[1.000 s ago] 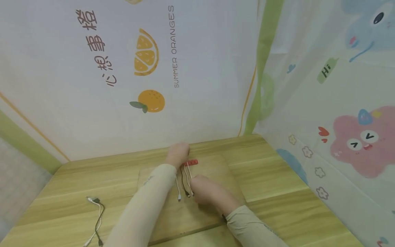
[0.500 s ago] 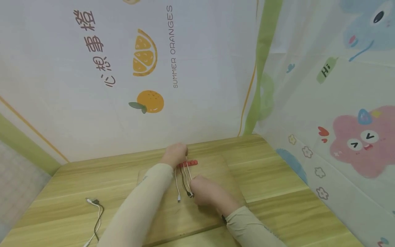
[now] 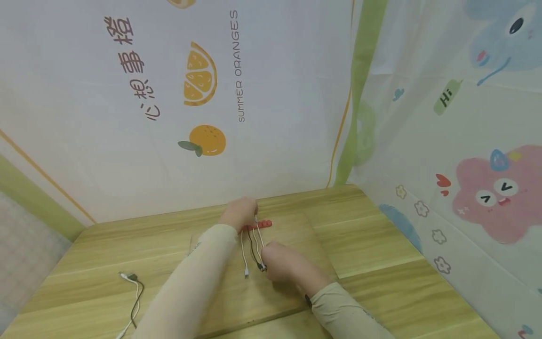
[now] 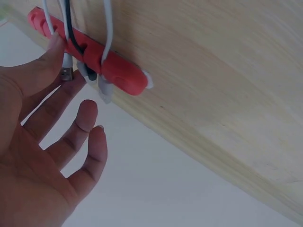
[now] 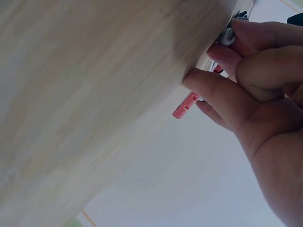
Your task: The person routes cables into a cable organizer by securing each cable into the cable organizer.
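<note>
A red cable holder (image 4: 125, 78) with several slots lies along the far edge of a wooden board (image 3: 241, 301). White cables and a black cable (image 3: 252, 245) run through it towards the person. At the holder, the left hand (image 3: 240, 212) pinches a white cable with thumb and finger; its other fingers are spread, as the left wrist view shows. A metal USB plug (image 4: 67, 74) hangs beside those fingers. The right hand (image 3: 282, 263), low over the board, pinches the near end of a white cable (image 3: 260, 235), its fingertips partly hiding the connectors (image 5: 228, 37).
On the table (image 3: 76, 292) left of the board lie a black cable and a white cable (image 3: 134, 306), crossed. A printed curtain (image 3: 279, 141) closes the back, and another printed sheet (image 3: 415, 141) stands to the right.
The left hand has shifted slightly left, showing more of the red holder and a white cable at its fingers. The black connector now sits closer to the right fingertips. The right hand has barely moved.
</note>
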{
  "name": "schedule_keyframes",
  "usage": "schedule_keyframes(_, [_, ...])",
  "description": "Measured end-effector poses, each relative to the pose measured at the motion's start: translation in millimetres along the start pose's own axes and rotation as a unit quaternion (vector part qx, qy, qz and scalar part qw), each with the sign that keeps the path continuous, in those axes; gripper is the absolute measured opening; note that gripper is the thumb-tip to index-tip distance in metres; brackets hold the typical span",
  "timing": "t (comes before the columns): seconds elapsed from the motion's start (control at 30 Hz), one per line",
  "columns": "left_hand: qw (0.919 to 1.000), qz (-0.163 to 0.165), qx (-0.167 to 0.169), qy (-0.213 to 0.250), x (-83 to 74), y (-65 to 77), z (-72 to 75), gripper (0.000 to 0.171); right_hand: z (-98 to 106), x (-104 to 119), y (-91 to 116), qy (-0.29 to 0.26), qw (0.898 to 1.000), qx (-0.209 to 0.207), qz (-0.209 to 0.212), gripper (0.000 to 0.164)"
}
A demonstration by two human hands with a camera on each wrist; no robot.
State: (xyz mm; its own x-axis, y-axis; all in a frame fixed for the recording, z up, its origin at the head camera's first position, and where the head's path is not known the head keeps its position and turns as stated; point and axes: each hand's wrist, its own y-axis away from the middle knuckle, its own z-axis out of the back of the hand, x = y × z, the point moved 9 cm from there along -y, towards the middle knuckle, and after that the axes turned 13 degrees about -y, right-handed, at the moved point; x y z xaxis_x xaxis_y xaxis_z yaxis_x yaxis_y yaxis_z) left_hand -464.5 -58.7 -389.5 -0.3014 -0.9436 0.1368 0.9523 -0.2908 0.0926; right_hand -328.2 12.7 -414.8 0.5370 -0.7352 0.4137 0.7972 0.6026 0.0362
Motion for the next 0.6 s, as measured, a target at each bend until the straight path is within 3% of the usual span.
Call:
schedule_keyframes(0.17, [0.9995,0.032,0.006,0.005,1.3,-1.1,0.3,0.012,0,-1,0,0.001,1.0,0.007,-0.007,0.029])
schedule_keyframes(0.4, [0.9949,0.081,0.004,0.06,9.2,-9.8,-14.5,0.015,-2,-2,2,-0.009,1.0,0.01,-0.008,0.034])
schedule_keyframes(0.6, [0.9907,0.103,0.019,0.086,15.8,-6.3,-14.3,0.018,-2,0,2,-0.009,1.0,0.015,-0.004,0.037])
